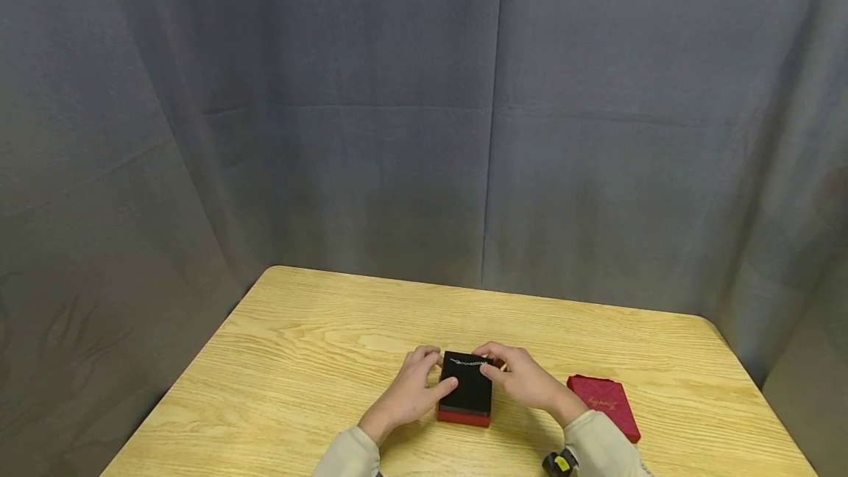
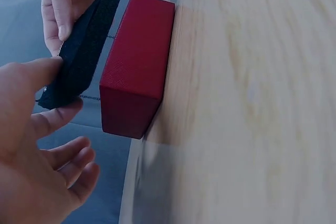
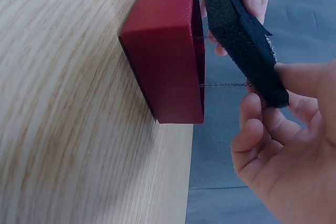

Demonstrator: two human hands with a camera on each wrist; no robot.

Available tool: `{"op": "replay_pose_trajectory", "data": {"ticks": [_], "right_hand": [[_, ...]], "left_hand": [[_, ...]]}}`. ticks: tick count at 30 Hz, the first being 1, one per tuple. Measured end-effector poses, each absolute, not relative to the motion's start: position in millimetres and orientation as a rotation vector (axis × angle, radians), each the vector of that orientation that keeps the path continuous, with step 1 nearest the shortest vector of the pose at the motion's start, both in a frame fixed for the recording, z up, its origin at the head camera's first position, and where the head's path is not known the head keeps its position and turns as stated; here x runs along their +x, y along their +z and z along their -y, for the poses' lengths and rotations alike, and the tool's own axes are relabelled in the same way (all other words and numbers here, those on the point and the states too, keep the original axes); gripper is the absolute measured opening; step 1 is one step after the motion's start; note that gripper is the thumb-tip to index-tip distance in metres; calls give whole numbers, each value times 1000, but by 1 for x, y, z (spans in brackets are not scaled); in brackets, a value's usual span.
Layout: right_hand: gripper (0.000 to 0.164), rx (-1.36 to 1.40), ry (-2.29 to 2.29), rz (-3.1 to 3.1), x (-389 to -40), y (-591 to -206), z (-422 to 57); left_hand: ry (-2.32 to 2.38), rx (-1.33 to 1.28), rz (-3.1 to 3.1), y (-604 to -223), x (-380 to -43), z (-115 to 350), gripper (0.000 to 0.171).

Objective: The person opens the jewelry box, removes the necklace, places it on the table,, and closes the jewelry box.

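A black foam pad (image 1: 467, 390) is held tilted just above an open red jewelry box (image 2: 137, 51). Across the pad's far end lies a thin silver chain (image 1: 469, 364); lengths of it hang from the pad's underside into the box, as both wrist views show. My left hand (image 1: 412, 387) pinches one side of the pad between thumb and index finger, its other fingers loosely bent. On the opposite side, my right hand (image 3: 299, 114) grips the pad's far corner, thumb on top beside the chain and fingers beneath. The inside of the box is mostly hidden.
To the right of the box lies a red lid (image 1: 604, 405) with gold lettering, close to my right forearm. Everything rests on a light wooden table (image 1: 331, 359) with rounded far corners. Grey curtains (image 1: 371, 168) hang behind the table and at its sides.
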State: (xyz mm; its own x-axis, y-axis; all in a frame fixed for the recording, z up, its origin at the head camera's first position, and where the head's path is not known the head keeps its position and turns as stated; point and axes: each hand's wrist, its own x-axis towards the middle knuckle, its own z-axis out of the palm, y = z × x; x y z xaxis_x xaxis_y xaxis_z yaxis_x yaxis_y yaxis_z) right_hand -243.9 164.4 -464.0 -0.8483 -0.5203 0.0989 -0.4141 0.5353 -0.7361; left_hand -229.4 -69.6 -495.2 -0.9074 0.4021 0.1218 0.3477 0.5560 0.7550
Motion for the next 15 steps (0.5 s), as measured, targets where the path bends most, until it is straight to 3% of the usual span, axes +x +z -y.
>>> {"op": "replay_pose_trajectory", "data": {"ticks": [15], "right_hand": [[21,-772,-1248,-2635,-243,-464,-163]], "left_hand": [[1473,657,-2611,-488,-228,68,21]]}}
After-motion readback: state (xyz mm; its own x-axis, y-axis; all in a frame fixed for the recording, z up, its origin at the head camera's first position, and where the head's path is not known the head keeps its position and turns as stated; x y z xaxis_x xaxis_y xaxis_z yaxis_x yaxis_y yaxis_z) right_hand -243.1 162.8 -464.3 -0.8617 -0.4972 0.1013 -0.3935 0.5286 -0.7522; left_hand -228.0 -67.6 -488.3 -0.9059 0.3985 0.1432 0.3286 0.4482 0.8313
